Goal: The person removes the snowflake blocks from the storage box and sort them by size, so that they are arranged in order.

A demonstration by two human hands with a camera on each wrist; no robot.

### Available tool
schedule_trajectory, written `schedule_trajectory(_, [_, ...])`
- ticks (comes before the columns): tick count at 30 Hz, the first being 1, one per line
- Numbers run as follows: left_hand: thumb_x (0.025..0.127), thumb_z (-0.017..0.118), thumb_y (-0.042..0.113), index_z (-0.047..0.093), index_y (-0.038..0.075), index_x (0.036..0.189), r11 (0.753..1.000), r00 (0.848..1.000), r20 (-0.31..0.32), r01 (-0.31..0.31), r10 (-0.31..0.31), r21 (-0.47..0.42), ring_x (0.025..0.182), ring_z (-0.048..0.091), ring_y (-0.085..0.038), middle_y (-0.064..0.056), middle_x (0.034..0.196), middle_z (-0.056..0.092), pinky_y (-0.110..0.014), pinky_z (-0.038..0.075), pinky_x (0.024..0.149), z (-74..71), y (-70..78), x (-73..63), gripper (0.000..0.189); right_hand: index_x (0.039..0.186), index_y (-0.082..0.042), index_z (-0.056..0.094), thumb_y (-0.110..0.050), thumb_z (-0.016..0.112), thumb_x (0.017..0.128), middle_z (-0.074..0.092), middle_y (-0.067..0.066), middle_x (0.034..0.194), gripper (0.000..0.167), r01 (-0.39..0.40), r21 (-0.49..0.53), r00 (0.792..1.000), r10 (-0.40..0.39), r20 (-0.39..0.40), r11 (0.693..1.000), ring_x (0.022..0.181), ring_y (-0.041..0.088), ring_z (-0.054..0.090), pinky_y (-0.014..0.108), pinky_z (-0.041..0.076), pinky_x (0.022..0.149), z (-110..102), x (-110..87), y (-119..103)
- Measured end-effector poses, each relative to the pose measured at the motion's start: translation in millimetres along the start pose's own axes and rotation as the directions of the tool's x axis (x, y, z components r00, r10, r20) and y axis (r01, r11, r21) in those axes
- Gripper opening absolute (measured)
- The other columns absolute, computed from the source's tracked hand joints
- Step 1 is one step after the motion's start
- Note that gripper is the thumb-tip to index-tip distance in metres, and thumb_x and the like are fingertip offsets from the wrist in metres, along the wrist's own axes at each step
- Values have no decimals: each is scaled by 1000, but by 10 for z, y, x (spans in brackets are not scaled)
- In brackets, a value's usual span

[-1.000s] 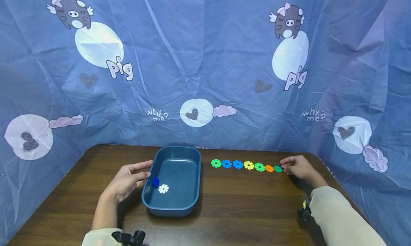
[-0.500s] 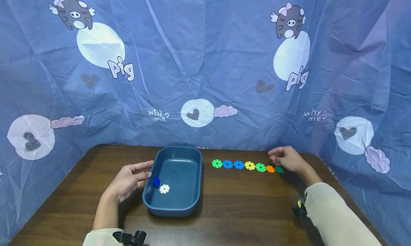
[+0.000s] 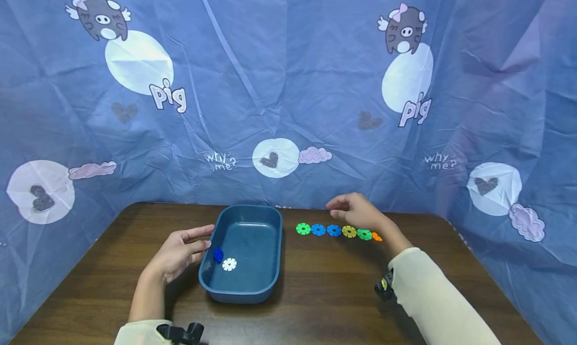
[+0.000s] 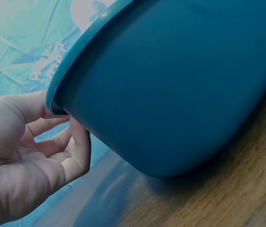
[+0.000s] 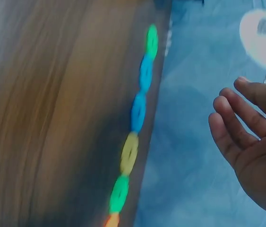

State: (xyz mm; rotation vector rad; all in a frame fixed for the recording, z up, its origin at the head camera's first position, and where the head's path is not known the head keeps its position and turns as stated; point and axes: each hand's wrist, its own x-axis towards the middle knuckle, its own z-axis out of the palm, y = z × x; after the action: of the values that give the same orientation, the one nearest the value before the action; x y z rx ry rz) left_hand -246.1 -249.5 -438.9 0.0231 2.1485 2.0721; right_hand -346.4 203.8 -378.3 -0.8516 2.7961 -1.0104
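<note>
My left hand [image 3: 182, 252] is at the left side of a dark teal plastic tub [image 3: 278, 245]. In the left wrist view, my left hand's fingers [image 4: 80, 146] bend in against the tub's rim, one digit at the lip and another just under it. My right hand [image 3: 360, 212] hovers behind a row of notched plastic snowflake discs, its fingers loosely bent and holding nothing. From the left the row runs from a green disc [image 3: 303, 229] through blue ones and a yellow disc [image 3: 349, 231] to an orange disc [image 3: 376, 236]. The right forearm hides the row's end.
Inside the tub lie a white disc [image 3: 229, 264] and a dark blue disc [image 3: 218, 255]. The brown wooden table [image 3: 324, 295] ends at a blue printed curtain [image 3: 288, 99] close behind the row.
My right hand has left the dark green disc at the row's right end and travelled left along the back of the row. The left hand and tub have stayed put.
</note>
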Motion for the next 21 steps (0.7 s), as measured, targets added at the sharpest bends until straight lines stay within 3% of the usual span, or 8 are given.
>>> schedule_trajectory(10, [99, 62, 3, 47, -5, 149, 1000, 1000, -13, 21, -21, 10, 113, 68, -24, -28, 154, 43, -38, 59, 92, -22, 9, -12, 53, 119, -5, 74, -11, 66, 100, 76, 1, 108, 21, 157, -59, 984, -151, 95, 986, 97, 12, 70, 33, 57, 88, 419, 289, -617])
schedule_trajectory(17, [99, 62, 3, 47, -5, 149, 1000, 1000, -19, 23, -22, 10, 112, 68, -23, -28, 154, 44, -38, 59, 92, -28, 5, -6, 53, 117, -4, 74, -11, 68, 98, 74, 7, 110, 21, 335, -149, 935, -308, 177, 930, 91, 11, 67, 27, 56, 84, 705, 421, -899])
schedule_trajectory(21, [99, 62, 4, 48, -5, 149, 1000, 1000, -18, 22, -22, 13, 112, 68, -23, -28, 153, 44, -38, 59, 92, -14, 12, -3, 52, 122, -6, 73, -16, 67, 99, 73, 7, 117, 26, 364, -177, 916, -317, 246, 915, 96, 15, 67, 31, 54, 91, 838, 452, -1042])
